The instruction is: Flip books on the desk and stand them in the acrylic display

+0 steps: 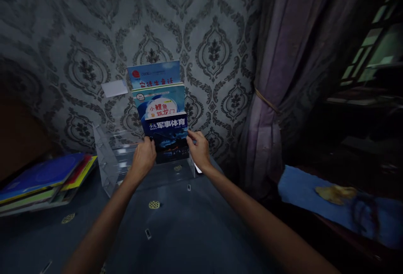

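Observation:
A dark blue book (170, 139) stands upright in the front tier of a clear plastic book rack (105, 160). My left hand (145, 155) grips its left edge with the fingers closed. On the opposite edge, my right hand (199, 148) pinches the same book. Behind it rises a light blue book (160, 101) with a white oval on its cover. Farthest back is another blue book (154, 72) with red lettering, its lower part hidden. The rack's left side of the tiers shows no books.
Several colourful books (40, 181) lie stacked at the left of the dark table (176, 232). Patterned wallpaper (151, 43) backs the rack. A tied purple curtain (267, 97) hangs at the right, near a blue cloth (302, 188) with a yellowish item (335, 194) on it.

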